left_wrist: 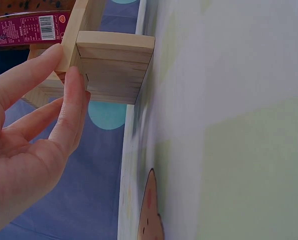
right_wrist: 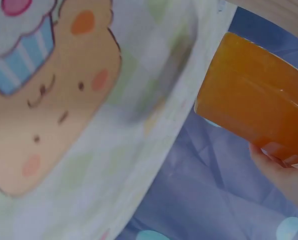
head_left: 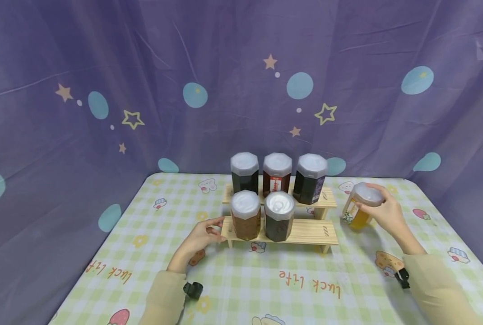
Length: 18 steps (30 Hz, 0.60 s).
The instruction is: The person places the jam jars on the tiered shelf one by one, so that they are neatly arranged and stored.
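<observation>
In the head view, my left hand [head_left: 201, 234] pinches the left end of the lower step of a two-step wooden rack [head_left: 308, 231]. The left wrist view shows the thumb and fingertips at the corner of the board [left_wrist: 71, 50], beside its leg. My right hand [head_left: 387, 212] grips a jar of amber contents [head_left: 361, 207] by its pale lid, off the rack's right side. This jar tilts a little, and the right wrist view shows its orange body [right_wrist: 254, 95] raised off the tablecloth. A brown jar [head_left: 246, 216] and a dark grey jar [head_left: 279, 219] stand on the lower step.
On the upper step stand a black jar [head_left: 244, 174], a dark red jar [head_left: 276, 176] and a dark jar with a purple label [head_left: 310, 178]. A green checked tablecloth [head_left: 241, 280] covers the table. Behind hangs a purple curtain [head_left: 233, 54].
</observation>
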{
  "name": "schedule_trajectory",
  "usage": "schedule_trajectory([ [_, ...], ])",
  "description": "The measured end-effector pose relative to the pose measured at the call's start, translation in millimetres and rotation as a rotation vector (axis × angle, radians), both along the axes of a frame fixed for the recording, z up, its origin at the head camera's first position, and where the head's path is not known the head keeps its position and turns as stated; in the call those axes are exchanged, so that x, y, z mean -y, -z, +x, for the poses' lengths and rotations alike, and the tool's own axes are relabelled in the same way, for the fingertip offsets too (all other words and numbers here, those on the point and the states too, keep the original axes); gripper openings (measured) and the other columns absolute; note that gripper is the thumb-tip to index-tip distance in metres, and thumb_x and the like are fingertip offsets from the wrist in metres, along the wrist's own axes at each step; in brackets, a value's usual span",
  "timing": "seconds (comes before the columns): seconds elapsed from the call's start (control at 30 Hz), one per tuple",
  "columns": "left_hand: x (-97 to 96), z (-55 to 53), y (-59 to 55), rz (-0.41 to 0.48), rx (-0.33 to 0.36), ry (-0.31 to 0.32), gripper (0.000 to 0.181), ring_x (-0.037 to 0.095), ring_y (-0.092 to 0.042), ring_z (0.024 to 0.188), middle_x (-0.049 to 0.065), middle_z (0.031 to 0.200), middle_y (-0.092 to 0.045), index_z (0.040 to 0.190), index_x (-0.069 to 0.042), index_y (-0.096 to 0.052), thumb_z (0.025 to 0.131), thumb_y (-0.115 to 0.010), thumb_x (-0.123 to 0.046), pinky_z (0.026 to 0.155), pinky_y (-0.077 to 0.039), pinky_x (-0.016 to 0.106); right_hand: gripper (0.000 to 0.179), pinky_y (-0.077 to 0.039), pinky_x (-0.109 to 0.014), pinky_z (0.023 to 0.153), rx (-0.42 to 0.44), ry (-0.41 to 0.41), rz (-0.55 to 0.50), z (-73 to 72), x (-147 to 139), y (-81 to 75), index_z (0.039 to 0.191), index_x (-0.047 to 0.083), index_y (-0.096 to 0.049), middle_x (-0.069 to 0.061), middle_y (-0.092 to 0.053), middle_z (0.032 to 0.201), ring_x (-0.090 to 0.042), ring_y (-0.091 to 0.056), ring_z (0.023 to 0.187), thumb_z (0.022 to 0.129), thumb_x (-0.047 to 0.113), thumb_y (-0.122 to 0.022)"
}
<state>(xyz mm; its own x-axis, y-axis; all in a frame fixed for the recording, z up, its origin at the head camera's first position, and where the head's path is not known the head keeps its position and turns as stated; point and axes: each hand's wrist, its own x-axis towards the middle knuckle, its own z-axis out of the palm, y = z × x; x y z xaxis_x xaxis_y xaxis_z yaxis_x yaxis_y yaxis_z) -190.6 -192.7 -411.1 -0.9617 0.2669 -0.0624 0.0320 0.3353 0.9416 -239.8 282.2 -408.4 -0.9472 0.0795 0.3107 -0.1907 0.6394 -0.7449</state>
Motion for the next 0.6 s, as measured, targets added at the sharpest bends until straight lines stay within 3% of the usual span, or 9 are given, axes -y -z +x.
schedule_trajectory([
  [0.23,-0.9,2.3,-2.2,-0.009,0.002,-0.007,0.058,0.027,-0.056,0.081,0.024,0.111,-0.047,0.129,0.008,-0.039,0.076,-0.063,0.004,0.066,-0.045,0.025,0.065,-0.038,-0.016,0.060,-0.040,0.006,0.031,11.0,-1,-14.6,0.129,0.008,-0.042,-0.027,-0.043,0.119,-0.038,-0.047,0.094,0.074,0.026,-0.071],
  [0.5,8.2,-14.3,25.9,-0.001,-0.006,-0.013,0.062,0.019,-0.057,0.077,0.021,0.112,-0.048,0.130,0.005,-0.040,0.075,-0.067,0.000,0.065,-0.046,0.026,0.065,-0.040,-0.011,0.057,-0.066,-0.024,0.012,27.5,6,-31.5,0.129,0.009,-0.042,-0.028,-0.045,0.116,-0.037,-0.047,0.093,0.073,0.024,-0.072],
  [0.6,8.2,-14.3,25.5,0.002,-0.002,-0.012,0.062,0.017,-0.057,0.077,0.020,0.112,-0.048,0.130,0.004,-0.040,0.075,-0.067,-0.001,0.066,-0.047,0.026,0.065,-0.040,-0.012,0.057,-0.082,-0.035,0.012,34.0,11,-37.5,0.129,0.009,-0.043,-0.027,-0.046,0.115,-0.036,-0.048,0.091,0.073,0.022,-0.073],
])
